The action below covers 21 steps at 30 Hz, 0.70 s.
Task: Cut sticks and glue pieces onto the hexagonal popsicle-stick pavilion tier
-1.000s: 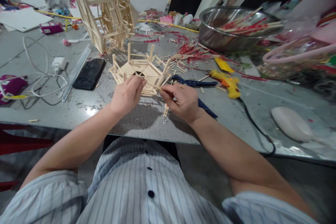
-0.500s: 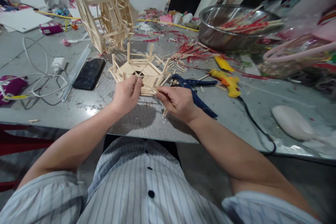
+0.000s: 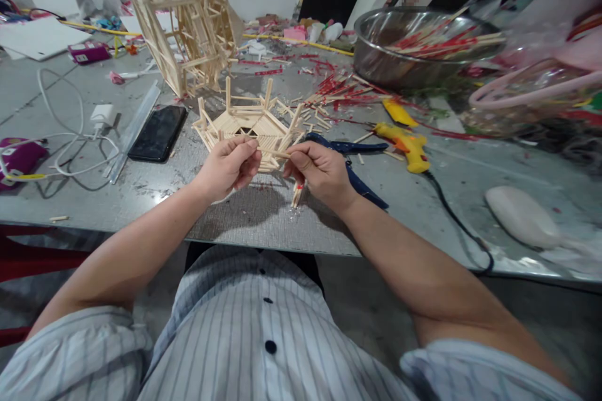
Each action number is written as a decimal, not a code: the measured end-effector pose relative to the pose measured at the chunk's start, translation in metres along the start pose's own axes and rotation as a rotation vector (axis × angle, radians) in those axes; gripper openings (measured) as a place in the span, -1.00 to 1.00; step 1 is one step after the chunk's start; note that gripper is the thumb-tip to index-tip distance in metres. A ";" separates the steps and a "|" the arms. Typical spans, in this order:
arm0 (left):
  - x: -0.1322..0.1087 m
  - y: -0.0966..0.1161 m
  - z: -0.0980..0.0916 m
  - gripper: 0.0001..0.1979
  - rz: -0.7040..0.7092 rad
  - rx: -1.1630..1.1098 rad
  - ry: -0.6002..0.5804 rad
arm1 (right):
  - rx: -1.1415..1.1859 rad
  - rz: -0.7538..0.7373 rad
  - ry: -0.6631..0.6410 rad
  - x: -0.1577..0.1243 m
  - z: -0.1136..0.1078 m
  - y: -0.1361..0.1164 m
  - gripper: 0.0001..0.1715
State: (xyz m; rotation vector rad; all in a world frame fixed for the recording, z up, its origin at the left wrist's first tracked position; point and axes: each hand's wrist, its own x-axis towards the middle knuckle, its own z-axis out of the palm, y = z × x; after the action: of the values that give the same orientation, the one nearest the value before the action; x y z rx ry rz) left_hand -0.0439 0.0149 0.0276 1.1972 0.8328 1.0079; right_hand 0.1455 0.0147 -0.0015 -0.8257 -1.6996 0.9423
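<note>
A short wooden stick [image 3: 275, 153] spans the gap between my hands, pinched at its left end by my left hand [image 3: 230, 164] and at its right end by my right hand [image 3: 322, 174]. Behind them on the table sits a low, many-sided frame of glued sticks [image 3: 220, 123] with short uprights and a dark hole in its middle. Both hands partly cover its near side. Dark blue cutters [image 3: 364, 187] lie beside my right hand. A small bundle of sticks [image 3: 296, 195] is just below that hand's fingers.
A tall stick structure [image 3: 188, 37] stands at the back left, and a black phone [image 3: 157, 133] lies left of the frame. To the right are a yellow glue gun [image 3: 409, 147] with a cord, a metal bowl [image 3: 390, 66] and a white rounded object [image 3: 522, 216]. Stick scraps litter the back.
My hands have moved slightly apart and turned, so more of the stick between them shows. More of the small bundle is visible. The view has shifted a little.
</note>
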 end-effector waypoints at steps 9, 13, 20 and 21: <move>-0.001 0.002 -0.001 -0.72 -0.208 -0.026 -0.123 | 0.288 0.187 -0.003 0.006 0.002 0.000 -0.46; -0.003 -0.004 0.005 -0.79 -0.196 0.233 -0.290 | 0.211 0.101 0.026 0.005 -0.002 -0.007 -0.49; -0.004 -0.012 0.007 -0.78 0.054 0.224 -0.178 | -0.094 -0.056 -0.067 0.001 0.000 -0.005 -0.62; -0.004 -0.013 0.007 -0.72 0.084 0.215 -0.127 | -0.106 -0.065 -0.075 0.000 0.001 -0.003 -0.62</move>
State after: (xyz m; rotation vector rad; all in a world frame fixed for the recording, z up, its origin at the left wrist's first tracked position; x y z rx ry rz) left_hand -0.0363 0.0079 0.0164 1.4747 0.8110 0.9153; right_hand 0.1441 0.0132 0.0010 -0.8078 -1.8430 0.8545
